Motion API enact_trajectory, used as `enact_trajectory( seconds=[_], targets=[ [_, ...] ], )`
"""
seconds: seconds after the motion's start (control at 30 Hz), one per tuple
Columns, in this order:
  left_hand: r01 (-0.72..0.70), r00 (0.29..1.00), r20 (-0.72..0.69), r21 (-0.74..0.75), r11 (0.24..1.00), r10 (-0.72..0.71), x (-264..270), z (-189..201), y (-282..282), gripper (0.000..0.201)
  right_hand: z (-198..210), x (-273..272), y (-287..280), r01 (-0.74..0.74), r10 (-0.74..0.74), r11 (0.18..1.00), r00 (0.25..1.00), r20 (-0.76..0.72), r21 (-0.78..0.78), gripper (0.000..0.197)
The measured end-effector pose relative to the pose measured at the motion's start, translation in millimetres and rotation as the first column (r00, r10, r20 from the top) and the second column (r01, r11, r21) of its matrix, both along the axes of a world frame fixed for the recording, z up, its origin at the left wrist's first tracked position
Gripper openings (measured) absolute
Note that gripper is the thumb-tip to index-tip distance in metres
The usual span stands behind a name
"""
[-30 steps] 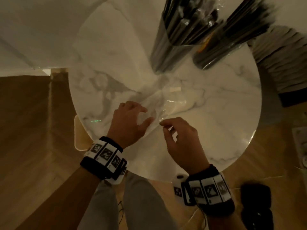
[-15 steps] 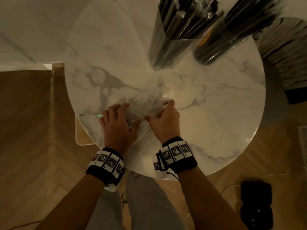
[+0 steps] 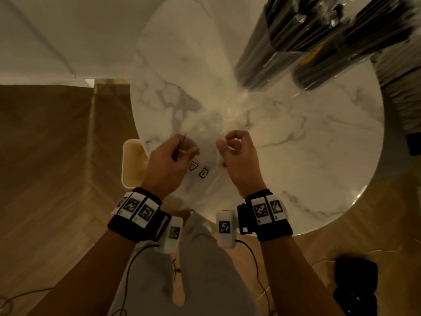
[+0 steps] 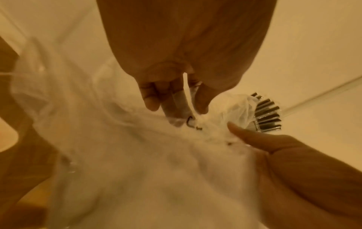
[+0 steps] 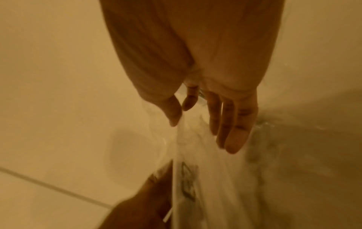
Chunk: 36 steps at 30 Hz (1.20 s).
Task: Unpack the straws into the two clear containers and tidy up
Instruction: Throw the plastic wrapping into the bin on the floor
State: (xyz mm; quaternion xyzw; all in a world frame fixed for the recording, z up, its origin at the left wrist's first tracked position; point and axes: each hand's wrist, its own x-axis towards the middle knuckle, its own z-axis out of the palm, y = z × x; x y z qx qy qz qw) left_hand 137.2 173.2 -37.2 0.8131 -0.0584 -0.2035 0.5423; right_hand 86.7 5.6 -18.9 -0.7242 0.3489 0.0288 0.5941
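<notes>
Pinching an empty clear plastic wrapper (image 3: 206,142) between them, the left hand (image 3: 169,163) and right hand (image 3: 239,159) stretch it above the marble table (image 3: 296,156), mid-frame; its long axis is unclear. At upper right, two clear containers (image 3: 268,51) hold black straws (image 3: 296,21) standing upright, ends up.

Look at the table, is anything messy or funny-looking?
Only the empty clear plastic bag: it is crumpled on the marble table, pinched between the left hand and right hand. The dark straws stand in the clear containers; none look spilled.
</notes>
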Motion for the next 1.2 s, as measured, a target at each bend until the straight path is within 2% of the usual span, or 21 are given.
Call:
enact_trajectory(
  seconds=[0.07, 0.1, 0.17, 0.2, 0.3, 0.37, 0.43, 0.53, 0.6, 0.67, 0.73, 0.8, 0.83, 0.87, 0.9, 1.0, 1.07, 1.1, 1.13, 1.2],
  targets=[
    [-0.084, 0.996, -0.002, -0.050, 0.995, 0.084, -2.4, 0.0, 18.4, 0.004, 7.5, 0.5, 15.4, -0.010, 0.004, 0.972, 1.000, 0.025, 0.233, 0.051],
    [-0.123, 0.992, -0.004, -0.070, 0.990, 0.123, -4.5, -0.9, 27.5, 0.005, 8.4, 0.4, 23.6, -0.035, 0.022, 0.953, 0.999, 0.045, 0.300, 0.061],
    [-0.179, 0.984, -0.020, -0.117, 0.977, 0.178, -9.6, -2.0, 45.5, 0.013, 9.3, 0.6, 40.0, -0.076, 0.056, 0.941, 0.996, 0.070, 0.330, 0.070],
    [-0.200, 0.980, -0.054, -0.154, 0.968, 0.194, -12.3, -2.0, 54.9, 0.017, 9.0, 1.1, 48.8, -0.081, 0.063, 0.947, 0.996, 0.070, 0.310, 0.067],
    [-0.263, 0.955, -0.203, -0.249, 0.932, 0.215, -18.7, -0.2, 82.5, 0.017, 8.1, 3.1, 73.3, -0.069, 0.036, 0.950, 0.993, 0.113, 0.305, 0.036],
    [-0.349, 0.912, -0.319, -0.276, 0.896, 0.257, -23.0, -2.2, 99.8, 0.020, 6.0, 2.6, 89.4, -0.061, 0.013, 0.931, 0.991, 0.133, 0.360, 0.035],
    [-0.427, 0.851, -0.459, -0.325, 0.844, 0.253, -27.3, -3.1, 113.6, 0.027, 2.1, 1.2, 106.7, -0.065, 0.018, 0.916, 0.993, 0.121, 0.396, 0.040],
    [-0.551, 0.745, -0.625, -0.377, 0.744, 0.235, -30.7, -1.9, 131.5, 0.031, -6.3, 1.2, 129.2, -0.119, 0.078, 0.934, 0.988, 0.133, 0.337, 0.020],
    [-0.595, 0.683, -0.700, -0.367, 0.715, 0.209, -31.7, -3.7, 144.1, 0.027, -14.9, 1.3, 141.1, -0.169, 0.143, 0.948, 0.983, 0.112, 0.270, 0.015],
    [-0.617, 0.623, -0.769, -0.369, 0.695, 0.145, -33.6, -9.1, 158.8, 0.022, -23.8, 2.4, 152.1, -0.213, 0.197, 0.942, 0.976, 0.089, 0.259, 0.019],
    [-0.712, 0.494, -0.867, -0.360, 0.603, 0.066, -34.5, -17.8, 176.1, 0.020, -29.1, 3.4, 160.9, -0.254, 0.234, 0.930, 0.966, 0.106, 0.265, 0.030],
    [-0.793, 0.361, -0.933, -0.310, 0.524, -0.005, -35.5, -25.6, 193.6, 0.043, -32.5, 4.6, 165.7, -0.274, 0.249, 0.935, 0.959, 0.138, 0.223, 0.036],
    [-0.798, 0.332, -0.943, -0.293, 0.527, -0.022, -35.9, -29.8, 200.4, 0.063, -35.5, 5.2, 166.5, -0.283, 0.257, 0.942, 0.954, 0.154, 0.182, 0.038],
    [-0.770, 0.330, -0.943, -0.295, 0.566, -0.042, -36.9, -31.4, 205.5, 0.078, -39.3, 5.8, 167.3, -0.295, 0.271, 0.946, 0.948, 0.167, 0.138, 0.040],
    [-0.706, 0.354, -0.931, -0.325, 0.629, -0.084, -39.2, -31.6, 208.9, 0.080, -43.8, 6.2, 168.9, -0.306, 0.288, 0.947, 0.943, 0.167, 0.099, 0.042],
    [-0.450, 0.465, -0.870, -0.393, 0.802, -0.166, -45.5, -27.3, 212.5, 0.035, -54.8, 7.4, 178.4, -0.348, 0.343, 0.937, 0.929, 0.137, 0.014, 0.038],
    [-0.349, 0.485, -0.856, -0.378, 0.858, -0.180, -46.9, -33.1, 217.3, 0.028, -57.5, 6.8, 183.0, -0.421, 0.425, 0.905, 0.898, 0.117, -0.061, 0.021],
    [-0.332, 0.507, -0.850, -0.347, 0.877, -0.144, -46.0, -37.0, 218.7, 0.026, -55.9, 7.4, 183.7, -0.473, 0.477, 0.879, 0.873, 0.105, -0.061, 0.019],
    [-0.330, 0.545, -0.835, -0.299, 0.895, -0.078, -43.5, -41.8, 220.6, 0.026, -57.4, 8.9, 184.2, -0.498, 0.498, 0.867, 0.864, 0.073, -0.019, 0.027],
    [-0.333, 0.617, -0.786, -0.215, 0.918, 0.039, -39.3, -50.5, 222.3, 0.031, -58.3, 12.2, 189.2, -0.480, 0.494, 0.855, 0.869, -0.022, 0.197, 0.034]
  ],
)
